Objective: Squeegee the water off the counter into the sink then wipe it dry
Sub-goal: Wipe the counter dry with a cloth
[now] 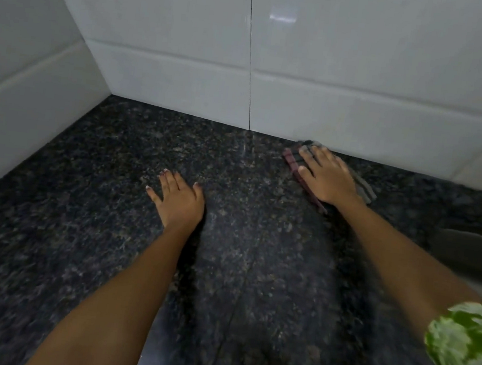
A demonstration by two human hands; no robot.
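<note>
Counter point(84, 224): dark speckled granite, black with brown-grey flecks, ran from the near edge back to a white-tiled corner. A thin seam line crossed it front to back near the middle. Surface looked glossy near the bottom; wet or dry could not be told, frame blurred.

Cloth point(365, 188): folded, grey with dark red stripes, lay flat on the counter at the back right, just beside the foot of the tiled wall. Red edge showed on its left side, grey part stuck out to the right. Most of it was covered.

Sink point(475, 251): only a dark grey slice showed at the right edge, set into the counter, near the cloth.
</note>
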